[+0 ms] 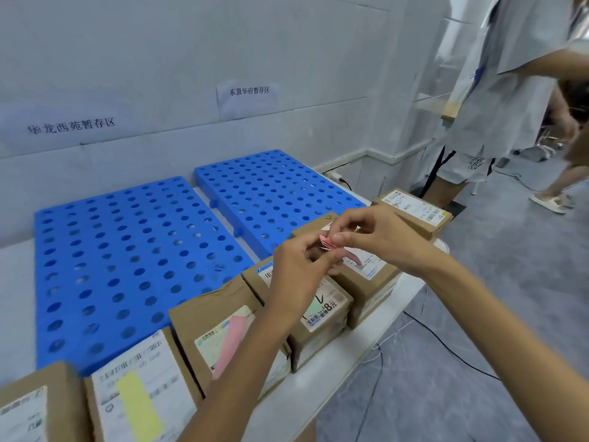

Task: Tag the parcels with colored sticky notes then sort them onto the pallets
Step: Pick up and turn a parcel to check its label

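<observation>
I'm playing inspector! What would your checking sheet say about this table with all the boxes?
Surface: white table, with parcels lined along its near edge.
Job's things: brown parcels; one wears a yellow note, one a pink note; no parcels seen on the left blue pallet or the right blue pallet.
Clutter: nothing seen.
Hands: left hand and right hand both pinch a pink sticky pad above the parcels.
Cables: black cable trails over the floor.
Surroundings: white wall with paper signs; another person stands at the right.
</observation>
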The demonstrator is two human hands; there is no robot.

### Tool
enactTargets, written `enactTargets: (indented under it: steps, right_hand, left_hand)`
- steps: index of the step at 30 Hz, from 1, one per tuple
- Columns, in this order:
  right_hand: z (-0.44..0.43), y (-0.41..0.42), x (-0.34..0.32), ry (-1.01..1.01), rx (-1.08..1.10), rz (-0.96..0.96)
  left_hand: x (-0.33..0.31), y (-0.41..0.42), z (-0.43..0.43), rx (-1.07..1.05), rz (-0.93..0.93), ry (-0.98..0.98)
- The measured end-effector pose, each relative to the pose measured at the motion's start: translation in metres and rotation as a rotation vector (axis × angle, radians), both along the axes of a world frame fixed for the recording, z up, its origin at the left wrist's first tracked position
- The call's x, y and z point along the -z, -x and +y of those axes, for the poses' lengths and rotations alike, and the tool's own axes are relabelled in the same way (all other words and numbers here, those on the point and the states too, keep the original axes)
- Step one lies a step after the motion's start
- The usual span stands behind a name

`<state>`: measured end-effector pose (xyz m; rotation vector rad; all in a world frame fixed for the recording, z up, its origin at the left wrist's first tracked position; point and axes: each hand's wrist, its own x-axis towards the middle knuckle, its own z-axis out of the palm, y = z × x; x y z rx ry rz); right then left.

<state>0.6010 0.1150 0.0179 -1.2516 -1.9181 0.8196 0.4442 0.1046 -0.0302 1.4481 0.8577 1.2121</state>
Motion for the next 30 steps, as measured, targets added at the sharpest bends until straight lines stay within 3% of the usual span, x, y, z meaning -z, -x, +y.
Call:
enactTargets:
  steps: [9, 25, 27, 30]
  right_hand:
    - [-0.001, 0.011, -0.004, -0.015, -0.034, -0.066]
    - [-0.024, 0.039, 0.000, -0.296, 0.162, -0.526]
    - [-0.028, 0.037, 0.002, -0.330, 0.197, -0.474]
    - [-0.035, 0.028, -0.003, -0.338, 0.267, -0.312]
  left_hand:
    - [0.008, 0.000, -0.004, -0.107, -0.055, 0.006]
    - [0.006, 0.000, -0.014, -0.242, 0.057, -0.071]
    - [0.003, -0.001, -0.017, -0.197, 0.000, -0.035]
    - [-0.005, -0.003, -0.020, -0.007, -0.270, 0.187]
